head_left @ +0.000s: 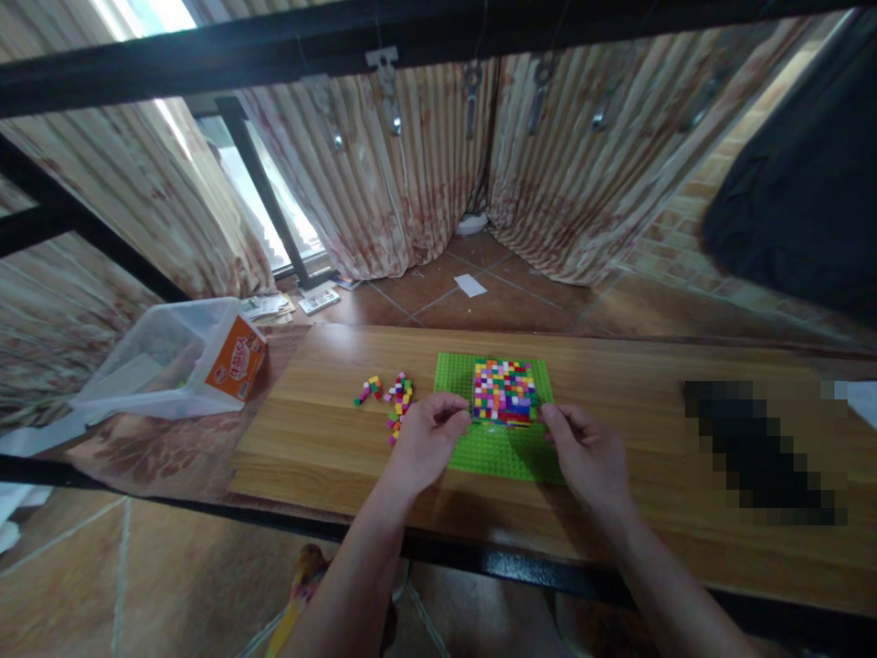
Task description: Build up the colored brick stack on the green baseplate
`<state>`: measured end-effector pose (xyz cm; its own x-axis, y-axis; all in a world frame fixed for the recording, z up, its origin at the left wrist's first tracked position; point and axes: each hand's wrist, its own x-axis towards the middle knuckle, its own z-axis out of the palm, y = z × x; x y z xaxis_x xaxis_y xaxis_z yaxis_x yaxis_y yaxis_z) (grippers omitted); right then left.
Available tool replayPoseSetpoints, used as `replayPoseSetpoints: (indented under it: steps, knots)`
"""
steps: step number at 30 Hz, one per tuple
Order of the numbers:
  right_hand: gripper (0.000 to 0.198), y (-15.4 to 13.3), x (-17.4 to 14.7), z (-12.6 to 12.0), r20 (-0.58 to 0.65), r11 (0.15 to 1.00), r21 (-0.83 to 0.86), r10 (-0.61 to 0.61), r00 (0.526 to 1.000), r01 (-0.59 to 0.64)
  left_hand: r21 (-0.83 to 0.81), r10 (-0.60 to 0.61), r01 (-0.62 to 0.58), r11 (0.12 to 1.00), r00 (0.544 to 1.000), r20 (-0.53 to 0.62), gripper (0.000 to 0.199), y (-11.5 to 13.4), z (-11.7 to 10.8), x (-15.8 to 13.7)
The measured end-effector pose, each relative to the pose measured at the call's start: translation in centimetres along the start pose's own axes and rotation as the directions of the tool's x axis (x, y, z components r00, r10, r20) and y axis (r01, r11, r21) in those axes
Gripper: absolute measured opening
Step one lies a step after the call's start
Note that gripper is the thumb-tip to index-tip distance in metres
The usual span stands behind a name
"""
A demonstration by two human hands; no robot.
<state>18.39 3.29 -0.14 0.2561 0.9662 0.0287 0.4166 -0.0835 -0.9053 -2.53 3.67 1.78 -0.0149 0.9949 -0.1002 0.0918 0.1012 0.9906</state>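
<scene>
A green studded baseplate (500, 457) lies on the wooden table and bears a squarish block of many small coloured bricks (503, 388). My left hand (431, 439) is closed in a pinch over the plate's left side, its fingertips close to the block's left edge. On the other side, my right hand (589, 452) has its fingers curled and thumb tip at the plate's right edge, near the block. Whatever is between the fingers of either hand is too small or hidden to tell. Loose coloured bricks (403, 388) lie in a scattered pile left of the plate.
The wooden table (315, 420) has a dark front edge. A clear plastic bin (171, 366) with an orange label stands on its side at the left. A pixelated dark object (760, 452) lies at the right. Curtains (411, 183) and a tiled floor with papers are beyond.
</scene>
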Motion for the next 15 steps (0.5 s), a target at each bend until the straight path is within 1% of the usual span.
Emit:
replayPoseSetpoints:
  steps: [3, 7, 11, 15]
  knots:
    - [0.044, 0.1, 0.2, 0.2, -0.002, 0.999, 0.034, -0.005, 1.000, 0.006, -0.004, 0.020, -0.020, 1.000, 0.999, -0.027, 0.011, -0.3, -0.1, 0.1]
    - [0.041, 0.4, 0.3, 0.5, 0.002, 0.997, 0.072, 0.001, 1.000, -0.001, 0.009, 0.057, -0.056, 0.998, 0.995, -0.086, 0.021, -0.6, 0.0, 0.2]
    - [0.038, 0.4, 0.6, 0.6, -0.011, 0.995, 0.089, 0.038, 0.999, -0.037, 0.088, 0.058, -0.052, 0.995, 0.996, -0.067, 0.030, -0.5, 0.4, 0.0]
    - [0.036, 0.1, 0.9, 0.6, -0.017, 0.989, 0.124, 0.086, 0.996, -0.084, 0.152, 0.073, -0.073, 0.986, 0.997, 0.010, 0.027, -0.2, 1.0, -0.5]
